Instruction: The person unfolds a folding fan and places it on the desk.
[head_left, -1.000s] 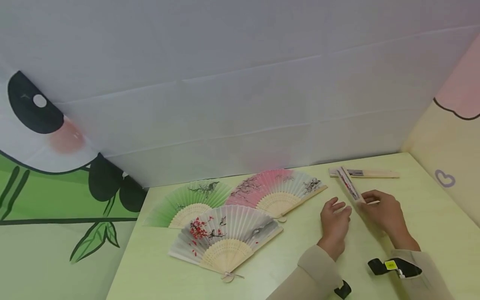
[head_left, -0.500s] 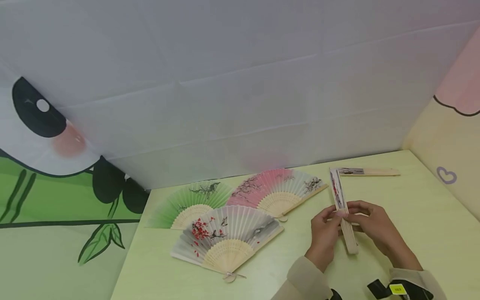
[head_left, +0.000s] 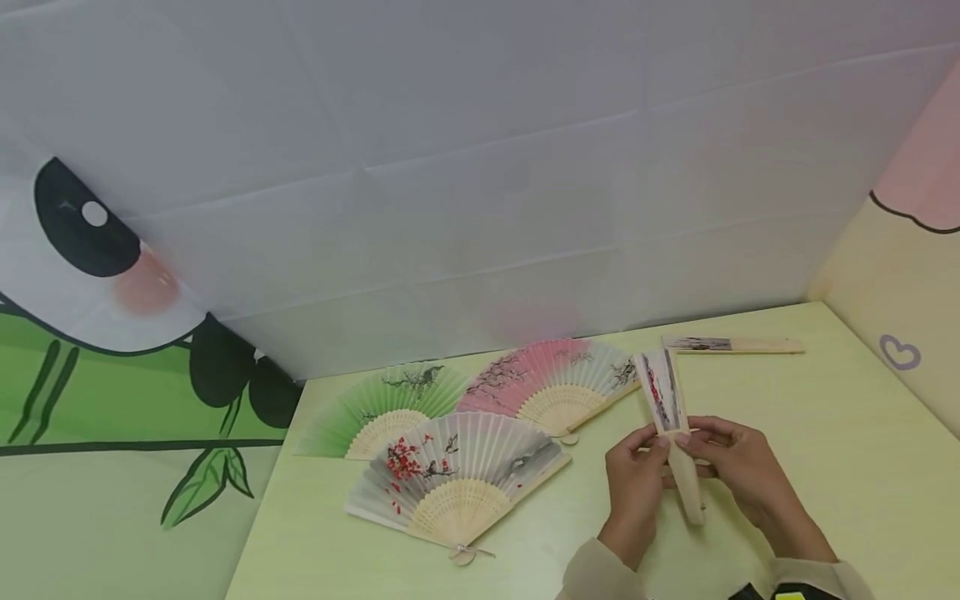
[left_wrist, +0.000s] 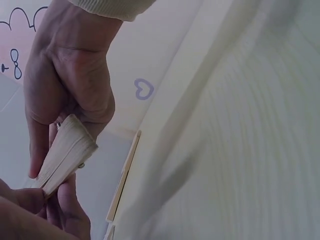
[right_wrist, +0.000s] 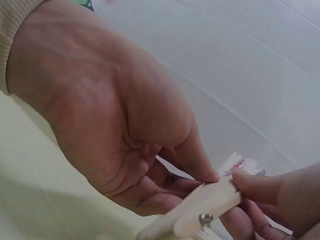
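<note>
Both hands hold one folding fan [head_left: 662, 392] between them, its folds just slightly spread to show red and grey print. My left hand [head_left: 632, 487] pinches the fan's left side, thumb on top near where the leaf meets the sticks. On the opposite side my right hand [head_left: 738, 479] pinches it the same way. The bare wooden sticks [right_wrist: 210, 200] point toward me, with a small metal rivet [right_wrist: 205, 218] at their end in the right wrist view. From the left wrist, the stack of sticks [left_wrist: 67, 152] appears end-on between the fingers.
Left of the hands lie three spread fans: a green one [head_left: 427, 387], a pink one [head_left: 506, 379] and a grey one with red blossoms [head_left: 480, 442]. A closed fan [head_left: 750, 345] lies at the table's back right. A white wall sheet [head_left: 465, 208] stands behind the table [head_left: 300, 542].
The right hand has brought the closed fan toward me and leftward from near the back fan. The left hand has taken hold too, and the fan's top has begun to spread.
</note>
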